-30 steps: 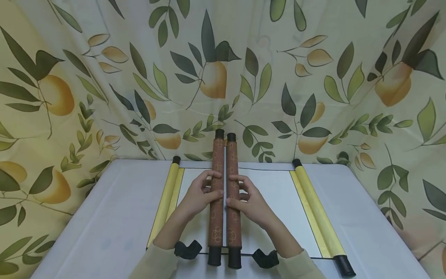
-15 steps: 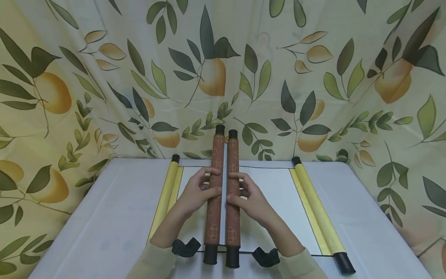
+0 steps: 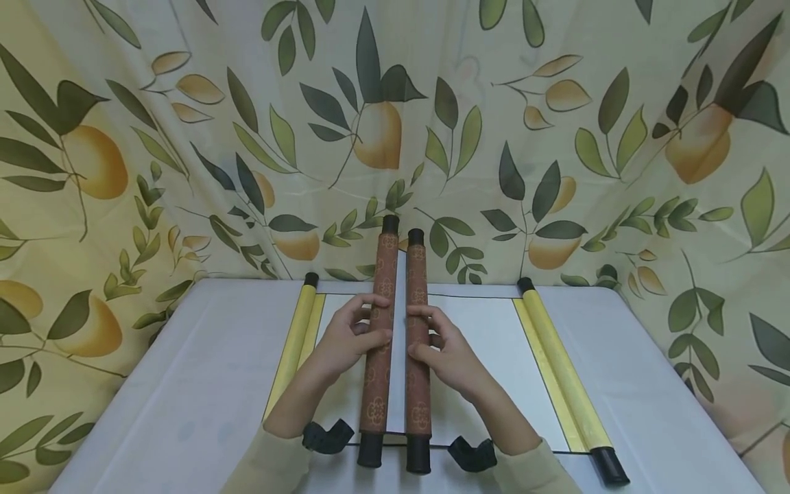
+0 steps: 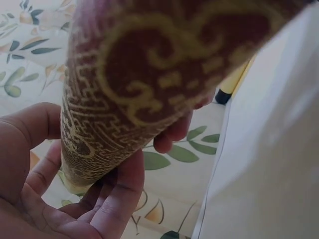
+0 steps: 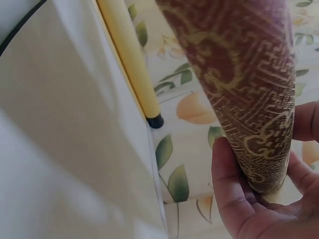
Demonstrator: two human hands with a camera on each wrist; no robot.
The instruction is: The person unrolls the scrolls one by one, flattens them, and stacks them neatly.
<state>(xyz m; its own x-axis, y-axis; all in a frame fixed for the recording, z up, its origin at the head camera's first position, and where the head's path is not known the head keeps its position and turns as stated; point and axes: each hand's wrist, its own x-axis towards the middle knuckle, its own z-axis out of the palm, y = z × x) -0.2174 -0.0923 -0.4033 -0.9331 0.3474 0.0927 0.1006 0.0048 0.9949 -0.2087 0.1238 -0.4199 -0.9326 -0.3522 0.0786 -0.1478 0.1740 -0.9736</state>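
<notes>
A red-brown scroll with gold pattern and black end knobs is held over the table, its two rolls almost parallel. My left hand (image 3: 348,336) grips the left roll (image 3: 375,391), thumb on the near side and fingers round it. The right roll (image 3: 417,391) is held the same way by my right hand (image 3: 450,353). Between the rolls shows a narrow strip of pale paper (image 3: 398,384). Each wrist view shows a patterned roll close up, with the left hand's fingers (image 4: 122,199) and the right hand's fingers (image 5: 229,184) round its far end.
Beneath lies a second scroll, opened out, with a white sheet (image 3: 481,357) and yellow rolls at its left (image 3: 295,343) and right (image 3: 568,370) sides. It rests on a table with a pale cover (image 3: 216,363). A curtain (image 3: 444,219) printed with fruit and leaves hangs behind.
The two red-brown rolls have moved slightly apart, the left one to the left, so the pale strip between them is wider. Both hands keep their grip.
</notes>
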